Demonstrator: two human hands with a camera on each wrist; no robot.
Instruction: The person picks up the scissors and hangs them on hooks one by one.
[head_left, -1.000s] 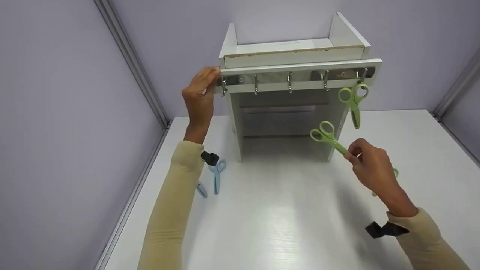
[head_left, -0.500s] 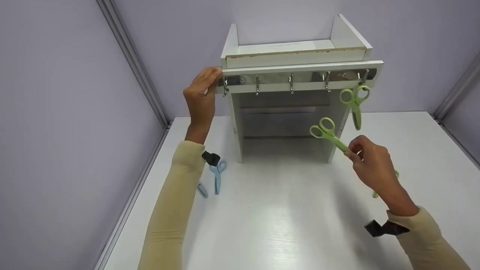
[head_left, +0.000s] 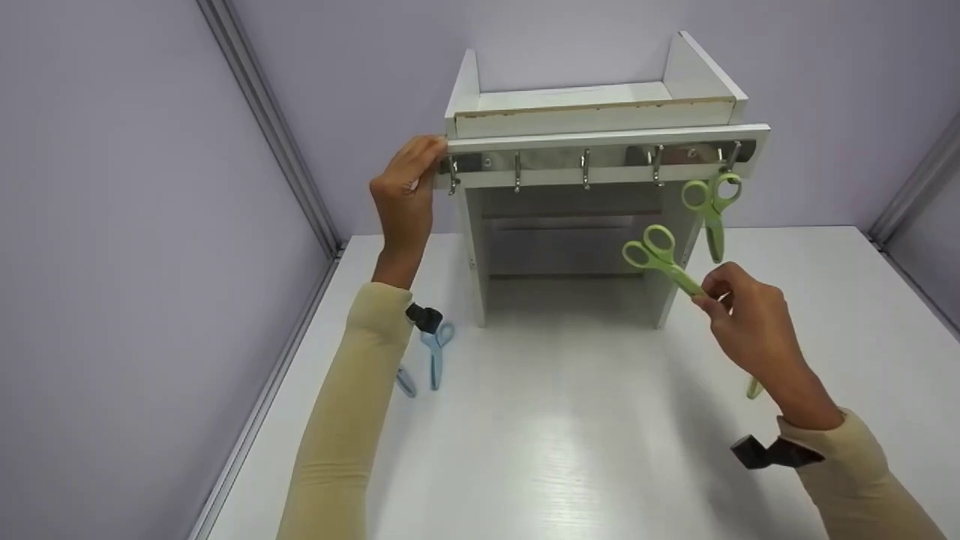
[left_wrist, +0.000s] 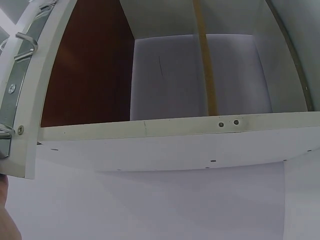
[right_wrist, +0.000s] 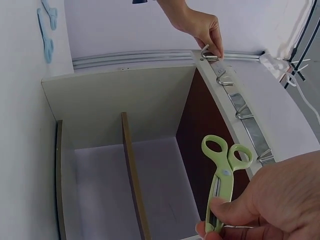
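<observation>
A white shelf unit (head_left: 592,112) stands on the table, with a metal hook rail (head_left: 600,161) across its front. My left hand (head_left: 409,187) holds the rail's left end, fingers by the first hook (right_wrist: 207,50). My right hand (head_left: 712,296) pinches the blades of a green pair of scissors (head_left: 660,259), handles up, in front of the unit's right leg and below the rail. In the right wrist view these scissors (right_wrist: 222,175) point toward the rail's hooks (right_wrist: 245,115). A second green pair (head_left: 711,206) hangs from the rightmost hook.
Two blue pairs of scissors (head_left: 435,352) lie on the white table (head_left: 570,450) beside my left forearm. A green tip (head_left: 754,388) shows on the table behind my right wrist. Lilac walls close in the table on the left, back and right.
My right hand has lifted the green scissors a little higher, closer to the rail. The left hand has stayed at the rail's end.
</observation>
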